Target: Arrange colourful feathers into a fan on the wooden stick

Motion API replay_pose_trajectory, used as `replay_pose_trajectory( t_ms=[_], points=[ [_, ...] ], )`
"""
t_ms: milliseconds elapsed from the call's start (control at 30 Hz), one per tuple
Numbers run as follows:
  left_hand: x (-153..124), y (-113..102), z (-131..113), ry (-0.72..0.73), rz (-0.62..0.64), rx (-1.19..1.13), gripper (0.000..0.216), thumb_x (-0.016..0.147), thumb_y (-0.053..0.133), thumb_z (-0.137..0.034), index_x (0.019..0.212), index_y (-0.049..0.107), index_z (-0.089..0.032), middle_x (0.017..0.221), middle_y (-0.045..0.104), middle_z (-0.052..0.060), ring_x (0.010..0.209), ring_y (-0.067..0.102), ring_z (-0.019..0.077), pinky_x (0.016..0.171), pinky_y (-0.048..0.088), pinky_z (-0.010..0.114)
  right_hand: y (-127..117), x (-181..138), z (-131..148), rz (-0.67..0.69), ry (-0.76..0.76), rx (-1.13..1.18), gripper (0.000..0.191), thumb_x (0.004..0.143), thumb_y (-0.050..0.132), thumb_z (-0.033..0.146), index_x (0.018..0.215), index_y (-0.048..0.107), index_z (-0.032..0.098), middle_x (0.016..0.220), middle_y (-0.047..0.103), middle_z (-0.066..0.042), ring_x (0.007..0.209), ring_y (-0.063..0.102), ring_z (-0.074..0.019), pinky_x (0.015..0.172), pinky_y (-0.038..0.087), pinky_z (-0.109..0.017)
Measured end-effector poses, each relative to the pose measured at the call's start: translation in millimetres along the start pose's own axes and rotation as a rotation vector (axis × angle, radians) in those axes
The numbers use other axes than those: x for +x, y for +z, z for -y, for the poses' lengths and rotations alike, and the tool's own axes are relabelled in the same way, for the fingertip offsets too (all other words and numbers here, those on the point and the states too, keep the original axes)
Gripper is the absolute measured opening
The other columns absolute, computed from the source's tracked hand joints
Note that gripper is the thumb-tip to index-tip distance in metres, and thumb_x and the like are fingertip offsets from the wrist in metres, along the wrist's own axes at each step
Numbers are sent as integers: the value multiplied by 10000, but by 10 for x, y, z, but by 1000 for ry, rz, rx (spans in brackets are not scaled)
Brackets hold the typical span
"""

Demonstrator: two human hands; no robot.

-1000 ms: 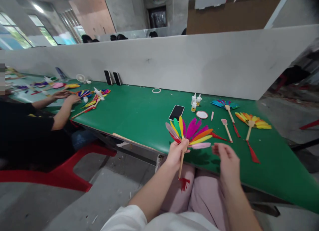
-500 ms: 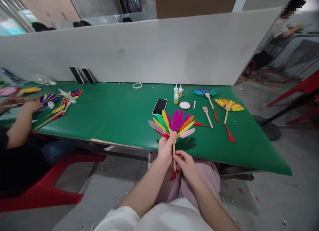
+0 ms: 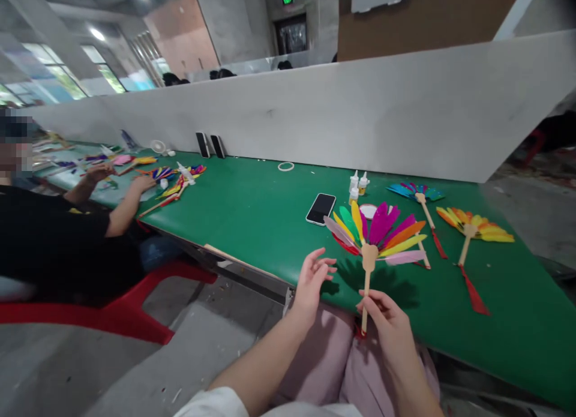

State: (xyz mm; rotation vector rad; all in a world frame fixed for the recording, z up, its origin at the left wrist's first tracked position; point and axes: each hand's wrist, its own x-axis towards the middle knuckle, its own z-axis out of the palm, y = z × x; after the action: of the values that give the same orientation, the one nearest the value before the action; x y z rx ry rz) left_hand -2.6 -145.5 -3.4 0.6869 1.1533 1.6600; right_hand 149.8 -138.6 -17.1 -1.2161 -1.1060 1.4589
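Note:
My right hand [image 3: 386,317] pinches the lower end of a wooden stick that carries a multicoloured feather fan [image 3: 377,232], held upright over the near edge of the green table [image 3: 252,207]. A red tassel hangs at the stick's bottom by my fingers. My left hand [image 3: 311,279] hovers just left of the fan with its fingers spread, holding nothing.
On the table lie a black phone [image 3: 321,208], small glue bottles [image 3: 357,185], a round white lid [image 3: 369,210], a blue feather fan [image 3: 416,192] and a yellow-orange one [image 3: 474,230]. A person in black [image 3: 49,243] works at the left on a red chair. A white divider [image 3: 315,117] backs the table.
The fan passed from my left hand to my right hand. My left hand let go and opened, and my right hand now grips the stick's lower end.

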Motion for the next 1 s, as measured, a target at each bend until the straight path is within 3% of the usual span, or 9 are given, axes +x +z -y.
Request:
replay_pose_trajectory(
  t_ms=[167, 367, 533, 633, 767, 1000],
  points=[
    [300, 197, -146, 55, 201, 35, 442, 742, 586, -363, 1137, 482, -193, 1003, 609, 92, 862, 581, 167, 738, 429, 274, 27, 292, 282, 50, -106, -106, 246, 622, 675, 380, 776, 631, 194, 663, 634, -38, 605, 600, -183, 519, 495, -276],
    [988, 429, -265, 84, 351, 83, 482, 723, 587, -414, 1144, 490, -200, 959, 624, 84, 852, 586, 176, 740, 424, 286, 188, 875, 733, 118, -270, -294, 256, 645, 640, 418, 775, 608, 200, 674, 619, -34, 584, 566, -166, 522, 467, -274],
    [1442, 469, -164, 102, 426, 20, 532, 694, 584, -466, 1135, 524, -174, 948, 640, 103, 864, 597, 216, 772, 429, 337, 374, 1321, 723, 75, -356, -406, 283, 669, 607, 444, 808, 598, 197, 580, 562, 8, 484, 481, -123, 491, 414, -251],
    [1497, 387, -42, 129, 428, -36, 554, 719, 502, -538, 1130, 553, -170, 977, 642, 115, 914, 585, 241, 813, 421, 360, 485, 1418, 550, 4, -411, -503, 267, 714, 560, 444, 808, 593, 197, 563, 537, 16, 444, 436, -106, 480, 391, -240],
    [1453, 300, 6, 170, 392, 48, 559, 765, 434, -543, 1142, 557, -149, 975, 651, 121, 925, 581, 239, 841, 414, 358, 563, 1411, 346, 62, -500, -612, 213, 763, 507, 414, 805, 566, 213, 565, 535, 17, 458, 443, -111, 491, 381, -238],
    [1439, 293, -56, 135, 339, 170, 402, 802, 453, -447, 928, 666, -130, 845, 680, 108, 827, 618, 212, 800, 443, 324, 553, 1352, 290, 166, -420, -556, 197, 758, 520, 387, 833, 543, 206, 567, 517, 27, 439, 433, -96, 488, 392, -232]
  ],
)
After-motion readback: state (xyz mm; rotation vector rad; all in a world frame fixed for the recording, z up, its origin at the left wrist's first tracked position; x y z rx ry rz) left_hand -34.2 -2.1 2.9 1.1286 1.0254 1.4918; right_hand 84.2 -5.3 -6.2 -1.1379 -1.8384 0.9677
